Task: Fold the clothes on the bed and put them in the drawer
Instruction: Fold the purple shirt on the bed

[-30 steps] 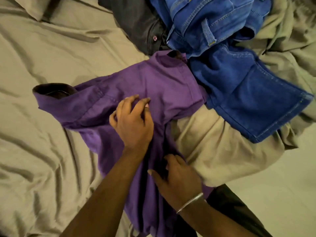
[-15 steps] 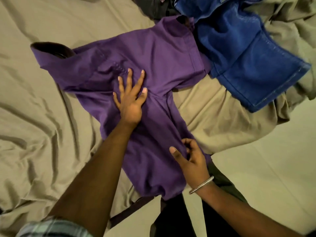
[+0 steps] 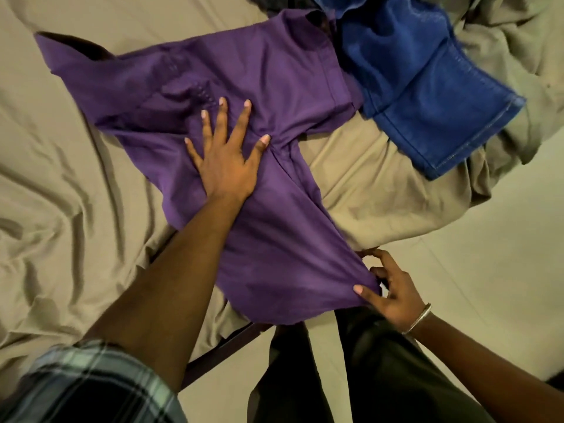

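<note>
Your left hand (image 3: 225,166) lies flat on the purple shirt (image 3: 268,87), fingers straight and spread, palm pressing the cloth just below the chest. Your right hand (image 3: 393,288) pinches the shirt's lower corner, thumb on top and fingers curled beneath it, holding that corner out past the edge of the bed (image 3: 61,178) — a thin metal bangle (image 3: 419,319) circles the wrist.

The shirt is spread across the bed's beige sheet, deep violet and matte, with soft creases running out from under your left palm. One short sleeve reaches toward the upper left, its dark opening showing at the cuff. The other sleeve points right, hem stitched in a neat double line, and lies just beside the blue jeans (image 3: 427,87). A row of small stitches or buttons shows near your left fingertips; which it is cannot be told. The collar end sits at the top, partly tucked against the pile of clothes.

The jeans lie bunched at the upper right, bright blue with pale seam stitching, one leg hem folded flat on the rumpled sheet and touching the shirt's right sleeve. The sheet itself is wrinkled throughout. Your plaid sleeve (image 3: 76,386) fills the lower left corner — dark trousers (image 3: 366,377) and pale floor (image 3: 488,239) show below the bed's edge.
</note>
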Available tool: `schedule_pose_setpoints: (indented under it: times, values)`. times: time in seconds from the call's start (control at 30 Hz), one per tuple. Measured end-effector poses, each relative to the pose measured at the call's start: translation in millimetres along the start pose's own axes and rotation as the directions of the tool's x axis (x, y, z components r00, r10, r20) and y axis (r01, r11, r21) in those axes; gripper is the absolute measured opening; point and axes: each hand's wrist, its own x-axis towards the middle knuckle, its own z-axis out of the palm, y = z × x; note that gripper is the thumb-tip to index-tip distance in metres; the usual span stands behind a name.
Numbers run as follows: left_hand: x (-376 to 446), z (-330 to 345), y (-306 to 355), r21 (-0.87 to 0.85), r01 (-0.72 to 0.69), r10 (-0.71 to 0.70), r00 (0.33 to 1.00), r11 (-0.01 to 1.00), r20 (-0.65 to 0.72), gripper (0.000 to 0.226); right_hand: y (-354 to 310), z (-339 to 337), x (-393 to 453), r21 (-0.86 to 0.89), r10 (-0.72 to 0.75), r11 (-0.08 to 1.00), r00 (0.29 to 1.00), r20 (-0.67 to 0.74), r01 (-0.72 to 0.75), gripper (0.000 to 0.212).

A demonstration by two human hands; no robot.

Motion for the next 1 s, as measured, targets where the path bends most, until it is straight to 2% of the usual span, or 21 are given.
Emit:
schedule_pose_setpoints:
  times: [0.07,0.1,0.13,0.2,0.27,0.33,0.4,0.43,0.5,0.57,0.67,0.77,0.83,0.9,0.97,1.0]
  values:
    - [-2.6,-2.3,0.7,-0.069,0.006,-0.010,0.998,0.998,-0.058,0.059,9.0,-7.2,-3.5,-0.185,0.014,0.983,0.995,0.101,0.005,0.036]
    - [-5.4,-5.2,1.6,-0.131,0.007,-0.022,0.994,0.991,-0.110,0.056,15.4,-10.2,-5.5,-0.241,0.031,0.971,0.992,0.125,0.000,0.023]
    - [-9.0,-9.9,2.2,-0.201,-0.008,-0.029,0.984,0.980,-0.177,0.052,23.8,-12.5,-6.1,-0.267,0.036,0.964,0.991,0.131,0.000,0.018]
    - [-25.2,-20.6,3.6,-0.261,-0.098,0.004,0.941,0.960,-0.337,0.045,36.7,-16.4,-5.7,-0.311,0.064,0.950,0.991,0.114,-0.025,0.023]
    - [-49.4,-27.7,0.0,-0.230,-0.180,0.052,0.879,0.956,-0.473,0.037,44.7,-18.6,-1.5,-0.393,0.084,0.918,0.994,0.076,-0.047,0.026]
    - [-85.7,-26.0,-6.1,-0.237,-0.090,-0.048,0.851,0.967,-0.523,0.033,45.7,-18.3,2.8,-0.481,0.071,0.876,0.996,0.051,-0.038,0.045]
    - [-124.5,-20.1,-8.6,-0.334,0.151,-0.304,0.828,0.930,-0.472,0.035,39.9,-12.8,8.2,-0.426,-0.010,0.904,0.998,0.056,0.033,0.062]
    - [-143.3,-16.6,-9.2,-0.386,0.274,-0.428,0.811,0.881,-0.400,0.040,34.8,-6.8,11.7,-0.376,-0.071,0.922,0.996,0.061,0.089,0.066]
    - [-174.1,-10.6,-10.0,-0.444,0.443,-0.569,0.796,0.779,-0.204,0.048,20.5,6.2,18.9,-0.306,-0.146,0.940,0.989,0.029,0.148,0.062]
    - [-193.8,-7.8,-13.2,-0.439,0.490,-0.577,0.813,0.753,-0.082,0.045,12.7,15.2,22.5,-0.289,-0.160,0.945,0.987,-0.004,0.152,0.050]
    - [-200.8,-14.1,-18.1,-0.453,0.489,-0.571,0.819,0.746,-0.055,0.029,10.4,14.6,21.7,-0.297,-0.062,0.952,0.997,0.036,0.070,0.042]
    - [-200.4,-26.4,-19.6,-0.603,0.546,-0.668,0.743,0.581,0.029,0.023,18.5,7.0,16.0,-0.328,-0.005,0.944,0.996,0.091,0.034,0.050]
    - [-202.3,-29.8,-18.6,-0.664,0.554,-0.671,0.734,0.502,0.105,0.038,25.2,0.2,11.0,-0.351,0.018,0.936,0.993,0.116,0.025,0.047]
    - [-203.8,-29.1,-21.1,-0.630,0.584,-0.670,0.731,0.512,0.132,0.044,28.9,-2.6,7.2,-0.371,0.053,0.928,0.985,0.163,0.011,0.035]
    - [-208.5,-24.7,-27.0,-0.554,0.622,-0.663,0.731,0.553,0.159,0.029,33.0,-3.8,3.2,-0.405,0.090,0.914,0.978,0.190,-0.005,0.027]
    - [-213.4,-22.0,-30.3,-0.572,0.619,-0.655,0.735,0.539,0.178,0.019,35.7,-5.0,1.2,-0.417,0.104,0.909,0.977,0.187,-0.017,0.029]
